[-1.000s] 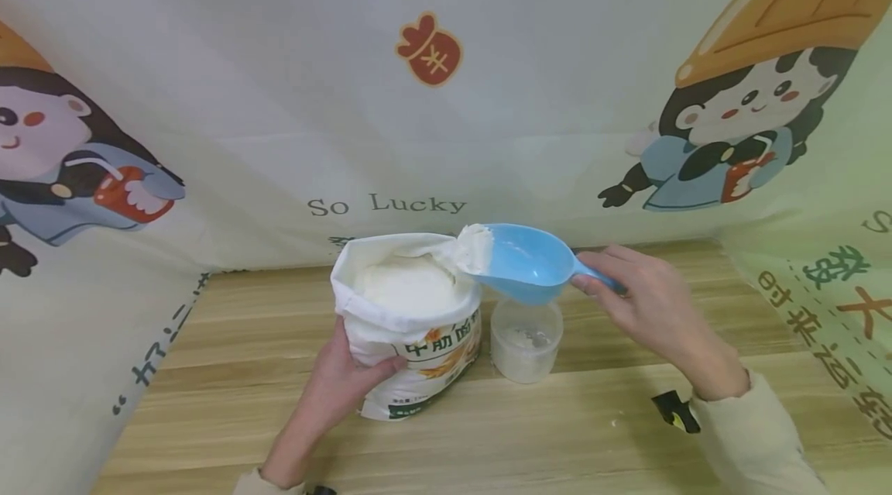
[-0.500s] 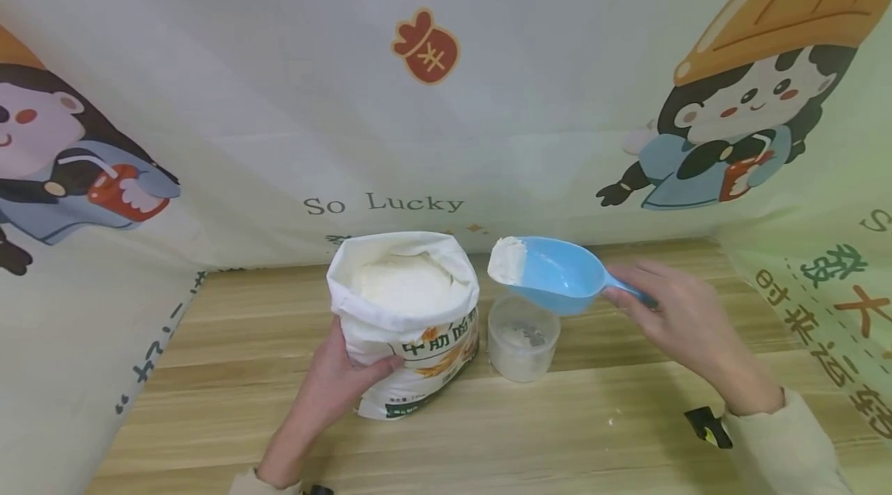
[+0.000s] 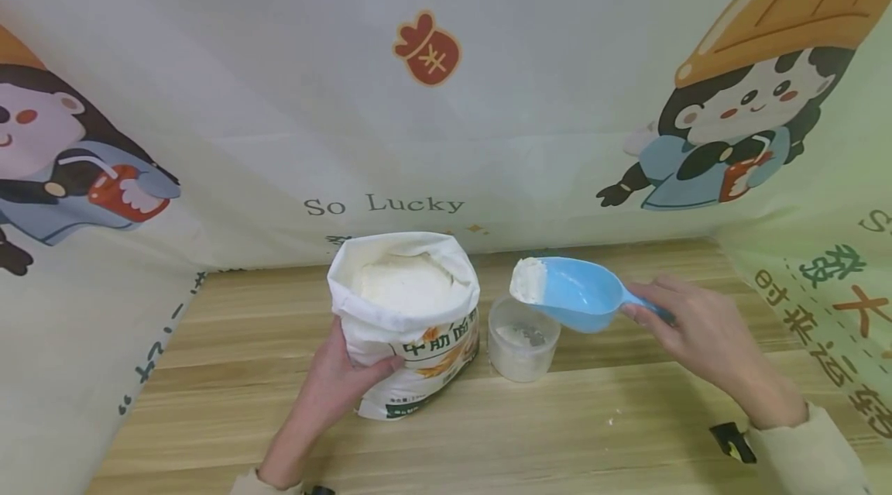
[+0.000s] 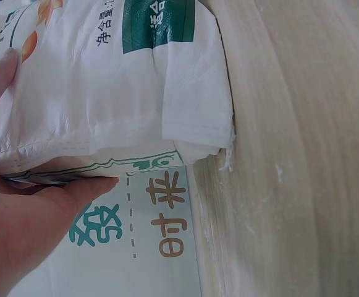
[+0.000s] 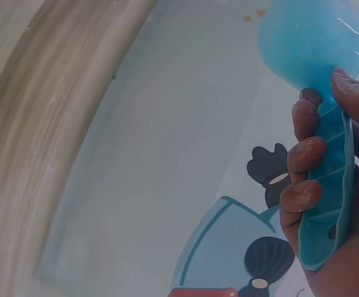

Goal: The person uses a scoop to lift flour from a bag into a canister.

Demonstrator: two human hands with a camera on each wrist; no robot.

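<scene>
At the near left of the desk (image 3: 592,441), the left grip (image 3: 344,371) wraps the side of the white bag (image 3: 432,355), thumb across the printed front and the other fingers round the flank, probably to brace it so that it neither slides nor sags. The bag stands upright, long axis vertical, its open mouth facing up and showing white powder (image 3: 407,286). Just beside it on the right sits 1 clear tub (image 3: 523,363), mouth up, with a little powder inside; that closeness likely keeps spills few. Over on the right, the right grip (image 3: 704,328) is closed round the handle of the blue scoop (image 3: 581,295), thumb up by the bowl, seemingly to steer its tilt. The scoop is in the air, overlapping the tub's rim from the head view; its height I cannot tell. Its long axis runs sideways: lip pointing left toward the bag, with powder heaped there, and handle trailing right and nearer the person. Behind everything hangs a printed backdrop (image 3: 530,92).
</scene>
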